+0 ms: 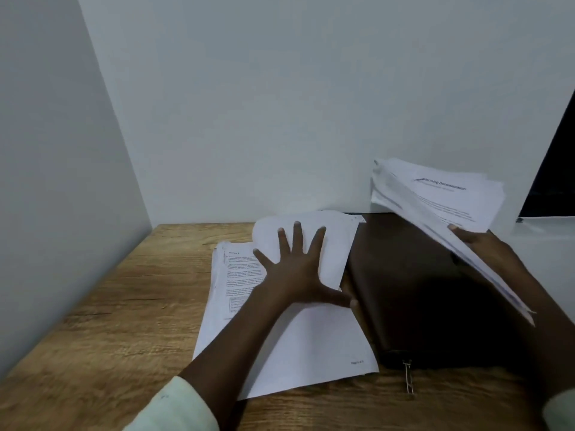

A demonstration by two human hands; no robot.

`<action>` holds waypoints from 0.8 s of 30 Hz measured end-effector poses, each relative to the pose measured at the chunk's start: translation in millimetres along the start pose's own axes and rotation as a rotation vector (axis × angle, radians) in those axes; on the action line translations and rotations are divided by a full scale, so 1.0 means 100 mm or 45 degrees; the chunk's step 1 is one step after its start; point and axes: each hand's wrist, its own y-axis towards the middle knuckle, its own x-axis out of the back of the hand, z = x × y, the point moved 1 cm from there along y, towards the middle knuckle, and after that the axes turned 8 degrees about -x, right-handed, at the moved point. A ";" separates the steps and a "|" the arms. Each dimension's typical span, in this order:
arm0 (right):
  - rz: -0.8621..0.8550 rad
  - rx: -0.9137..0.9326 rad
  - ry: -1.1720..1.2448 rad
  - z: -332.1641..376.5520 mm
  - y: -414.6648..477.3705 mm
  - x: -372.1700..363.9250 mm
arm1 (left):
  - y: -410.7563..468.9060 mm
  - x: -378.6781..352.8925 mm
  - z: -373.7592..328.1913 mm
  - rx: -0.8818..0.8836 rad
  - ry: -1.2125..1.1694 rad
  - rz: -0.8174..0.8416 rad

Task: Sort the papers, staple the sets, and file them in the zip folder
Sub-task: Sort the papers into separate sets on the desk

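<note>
Pale walls [249,104] meet in a corner at the far left, and a wooden desk [109,306] runs up against them. A dark panel [553,166] stands at the far right.

On the right half of the desk lies the zip folder [420,290], dark brown, flat and apparently closed. Just left of it, touching its left edge, sits a stack of papers [311,337], slightly fanned and lying at an angle. A printed page shows on the stack's left side. A blank sheet lies over the rest, and its far end curls up off the pile.

Above the folder's far right part a loose sheaf [441,197] is held in the air, tilted down toward the near right. Its top page carries a blurred heading that I cannot read.

The left grip [298,269] is flat and wide open, fingers spread straight, pressing down on the blank sheet on the stack. The thumb reaches toward the folder's edge. The right grip [485,247] clasps the sheaf at its near edge. Its thumb lies on top of the pages and the fingers are hidden beneath.

A pale sleeve [177,405] covers the left forearm near the bottom. A small metal zip pull [409,376] hangs off the folder's near edge onto the wood.
</note>
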 end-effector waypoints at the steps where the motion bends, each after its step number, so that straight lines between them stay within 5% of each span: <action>1: -0.002 0.017 -0.007 0.06 -0.11 -0.04 | 0.01 -0.03 -0.05 0.002 0.055 -0.004; 8: -0.021 0.120 0.077 0.13 -0.25 -0.07 | 0.08 0.05 -0.09 0.148 -0.075 -0.060; 12: 0.079 0.183 0.202 0.17 -0.35 -0.02 | -0.01 0.34 0.16 0.111 -0.168 -0.802; 15: 0.153 0.206 0.276 0.09 -0.23 0.04 | -0.14 0.67 0.46 0.213 -0.585 -1.112; 19: 0.272 0.248 0.305 0.13 -0.29 -0.02 | -0.34 0.91 0.67 0.344 -1.559 -0.857; 24: 0.268 0.316 0.140 0.21 -0.43 -0.22 | -0.55 0.53 0.78 0.434 -1.642 -0.205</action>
